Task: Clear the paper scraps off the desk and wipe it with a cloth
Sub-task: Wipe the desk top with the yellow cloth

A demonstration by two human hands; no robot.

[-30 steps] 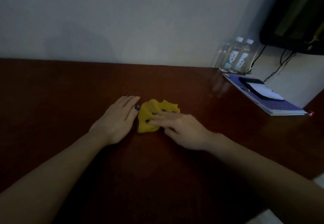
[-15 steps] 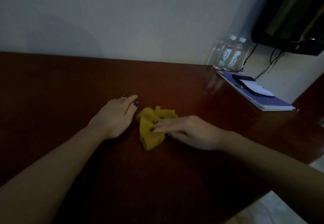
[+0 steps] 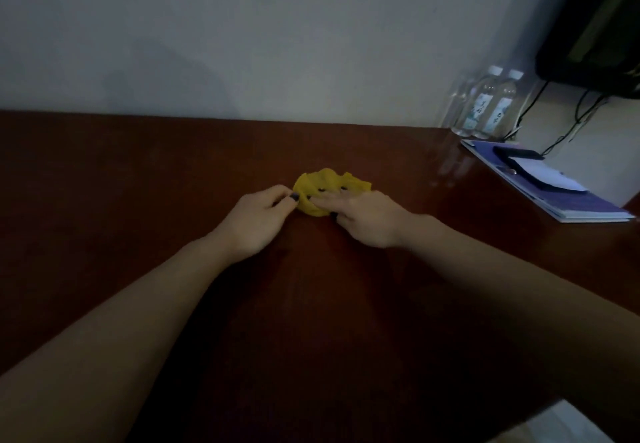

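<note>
While you look down through the head camera, both of your hands meet at the yellow cloth (image 3: 330, 188), which lies bunched on the dark wooden counter (image 3: 138, 179), about midway along it and nearer the wall (image 3: 277, 44) than you.

Your right hand (image 3: 369, 217) lies on the cloth with its fingers straight and flat, pressing the near right part of it down. Your left hand (image 3: 258, 215) sits just beside it, fingers curled and thumb tip at the cloth's left edge. Whether that thumb pinches the fabric or only touches it, the dim picture does not show. The two hands are close together, almost touching across the cloth.

At the far right corner two water bottles (image 3: 488, 106) stand against the wall, with a blue booklet (image 3: 581, 205) in front of them, a dark flat object (image 3: 517, 154) lying on it, and a black screen (image 3: 595, 26) with cables (image 3: 571, 127) above.

No paper scraps show anywhere in this view, so I judge the clearing part done. The wiping looks to be in hand or just starting: the cloth is crumpled, not spread, and covers only a small patch. Most of the counter to the left, the right and near you is probably left for you to wipe.
</note>
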